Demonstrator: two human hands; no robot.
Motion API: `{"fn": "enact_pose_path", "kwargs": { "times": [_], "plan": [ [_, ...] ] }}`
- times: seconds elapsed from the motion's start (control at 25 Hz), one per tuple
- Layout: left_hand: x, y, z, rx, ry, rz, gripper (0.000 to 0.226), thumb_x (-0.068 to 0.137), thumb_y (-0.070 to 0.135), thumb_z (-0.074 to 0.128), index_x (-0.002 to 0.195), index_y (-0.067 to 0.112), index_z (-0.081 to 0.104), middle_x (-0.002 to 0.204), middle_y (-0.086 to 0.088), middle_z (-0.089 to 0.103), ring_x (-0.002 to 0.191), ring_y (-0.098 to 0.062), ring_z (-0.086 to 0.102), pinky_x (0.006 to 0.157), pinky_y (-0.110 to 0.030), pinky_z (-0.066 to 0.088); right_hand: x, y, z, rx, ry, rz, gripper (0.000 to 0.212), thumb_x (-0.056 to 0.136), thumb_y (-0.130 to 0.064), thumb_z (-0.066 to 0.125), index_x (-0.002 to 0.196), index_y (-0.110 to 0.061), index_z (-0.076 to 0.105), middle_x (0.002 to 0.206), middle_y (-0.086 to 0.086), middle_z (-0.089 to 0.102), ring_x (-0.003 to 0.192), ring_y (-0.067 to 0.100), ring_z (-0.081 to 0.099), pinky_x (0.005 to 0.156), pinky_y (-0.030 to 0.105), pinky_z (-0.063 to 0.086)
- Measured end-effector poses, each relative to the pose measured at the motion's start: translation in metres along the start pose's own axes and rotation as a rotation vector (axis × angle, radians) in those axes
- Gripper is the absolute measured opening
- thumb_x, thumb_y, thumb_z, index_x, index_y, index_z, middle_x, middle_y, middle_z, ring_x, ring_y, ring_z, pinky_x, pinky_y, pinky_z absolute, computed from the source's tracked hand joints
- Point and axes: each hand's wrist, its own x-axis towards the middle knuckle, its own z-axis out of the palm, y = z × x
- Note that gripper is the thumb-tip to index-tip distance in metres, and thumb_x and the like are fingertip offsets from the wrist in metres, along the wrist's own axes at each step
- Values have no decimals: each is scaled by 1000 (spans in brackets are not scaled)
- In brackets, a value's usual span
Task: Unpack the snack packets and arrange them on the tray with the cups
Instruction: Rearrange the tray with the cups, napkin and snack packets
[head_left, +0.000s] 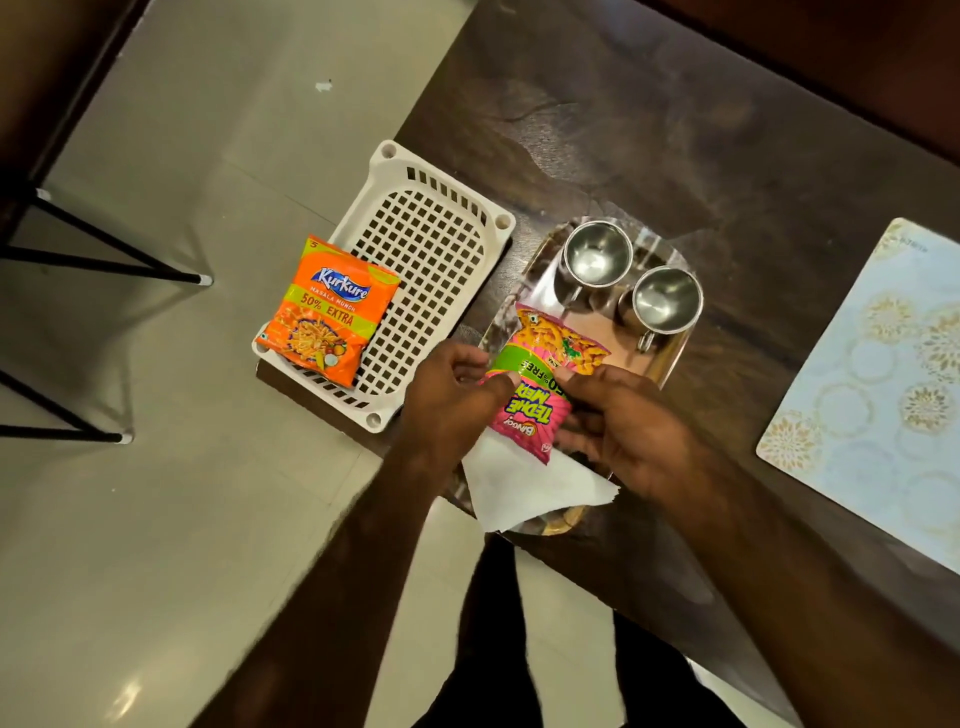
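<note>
The orange packet (324, 310) lies in the white basket (441, 249), at its near left corner, not yet unpacked, so it reads as next in line. The basket sits at the desk (675, 130) edge, just beside the tray (670, 358), which keeps each transfer short. The left hand (447, 400) pinches the pink packet (545, 374) at its left edge while the right hand (623, 426) grips its near end, both closed on it, probably steadying it flat over the tray's open near half. A white napkin (530, 493) lies beneath. The two steel cups (597, 254) (666, 300) stand side by side at the far end, leaving room for the packets.
</note>
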Motion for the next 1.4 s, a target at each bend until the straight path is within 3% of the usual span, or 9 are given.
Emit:
{"fn": "enact_pose_path", "kwargs": {
  "times": [0.08,0.2,0.4,0.68,0.84,0.96,1.08,1.24,1.4],
  "plan": [
    [10,10,-2,96,-76,53,34,85,30,77,112,13,66,101,-2,71,99,-21,70,91,-46,59,1,-3,-1,-28,-3,-24,5,91,-12,74,94,-11,70,91,13,81,77,26,80,61,34,63],
    [30,28,8,31,-205,-22,30,88,37,71,98,9,73,90,-13,79,84,-29,77,80,-46,63,2,-7,-1,-79,-26,-36,8,91,-11,74,99,-11,72,93,13,82,77,24,80,60,29,62],
    [51,35,23,47,-99,60,12,88,8,71,100,4,74,92,-19,76,82,-32,75,79,-49,63,1,-8,-1,-93,-43,-31,20,91,-12,74,111,-7,71,96,14,82,79,25,80,60,28,62],
    [53,41,24,284,-14,233,43,85,18,76,125,15,60,90,10,59,88,-13,61,92,-33,52,8,-10,8,-53,95,-11,30,92,-12,74,118,2,67,103,21,79,86,32,80,68,40,65],
    [48,31,8,397,-88,286,43,82,13,79,122,16,65,102,-1,69,87,-16,65,88,-35,57,11,-13,15,45,148,-23,23,92,-9,73,112,1,68,86,14,79,62,20,78,51,30,60],
    [45,21,4,468,-153,344,49,84,11,75,132,16,62,120,-10,67,94,-19,68,88,-42,60,14,-18,18,44,159,-36,26,91,-11,75,115,-1,68,92,14,79,61,17,77,49,27,59],
    [50,15,3,521,-120,347,51,87,14,72,136,19,59,123,-11,60,104,-25,67,91,-45,58,18,-17,24,-26,188,-33,26,90,-19,78,111,-7,70,96,13,80,66,20,78,55,33,63],
    [41,18,-2,488,-126,356,45,86,13,72,130,16,62,121,-10,59,107,-24,64,95,-43,55,24,-7,24,-109,309,-75,42,87,-31,80,118,-8,66,103,16,79,92,38,78,79,58,63],
    [36,17,-48,508,131,423,35,86,15,69,121,15,63,118,-6,60,109,-25,60,95,-36,48,4,10,21,-396,594,-261,27,80,-35,71,105,-26,63,93,-4,71,92,23,72,88,51,59]
  ]
}}
